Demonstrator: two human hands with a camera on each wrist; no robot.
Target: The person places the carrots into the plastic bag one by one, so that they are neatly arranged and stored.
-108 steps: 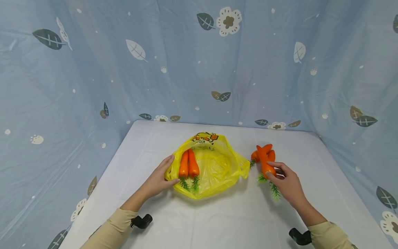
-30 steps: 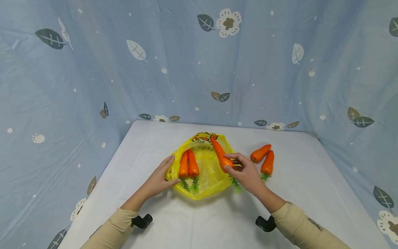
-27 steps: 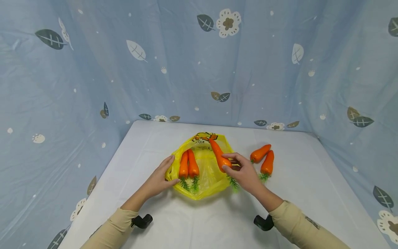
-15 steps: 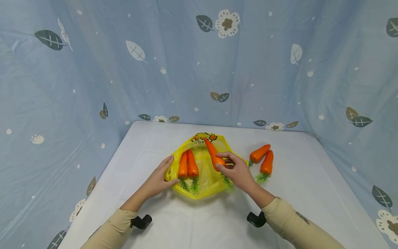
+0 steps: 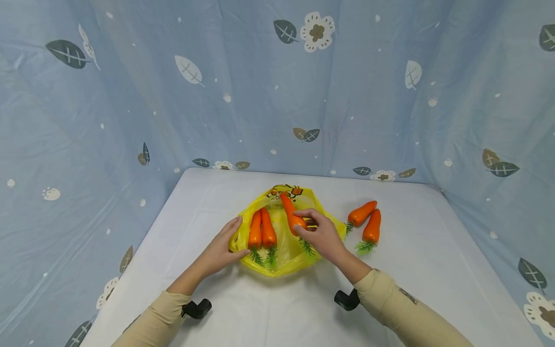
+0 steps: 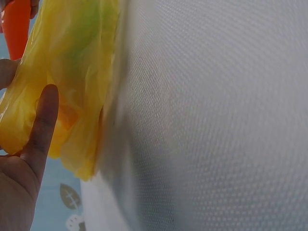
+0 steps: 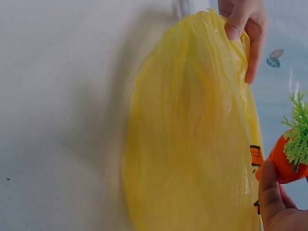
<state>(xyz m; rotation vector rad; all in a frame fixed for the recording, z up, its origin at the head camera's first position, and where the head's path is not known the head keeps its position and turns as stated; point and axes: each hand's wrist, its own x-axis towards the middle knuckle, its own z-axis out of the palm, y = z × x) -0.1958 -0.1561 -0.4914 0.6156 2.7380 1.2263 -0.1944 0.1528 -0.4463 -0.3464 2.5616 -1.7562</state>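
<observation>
A yellow plastic bag (image 5: 284, 262) lies with its mouth wide, two toy carrots side by side in its left part, one of them a carrot (image 5: 256, 233). At the bag's left edge my left hand (image 5: 221, 246) holds the side, thumb in front and fingers behind; in the left wrist view the thumb (image 6: 44, 115) lies fairly straight against the plastic. Over the bag's mouth my right hand (image 5: 323, 236) grips a third toy carrot (image 5: 291, 214) near its leafy end, tip pointing away. The right wrist view shows the green leaves (image 7: 298, 130) beside the right thumb.
Two more toy carrots rest right of the bag, a farther carrot (image 5: 362, 213) and a nearer carrot (image 5: 372, 227). A white cloth covers the table (image 5: 277, 318). A patterned blue curtain (image 5: 260, 96) hangs behind and at both sides.
My right hand picked up a carrot from the pile at right and carried it left over the bag, still drifting left. My left hand has stayed at the bag's edge.
</observation>
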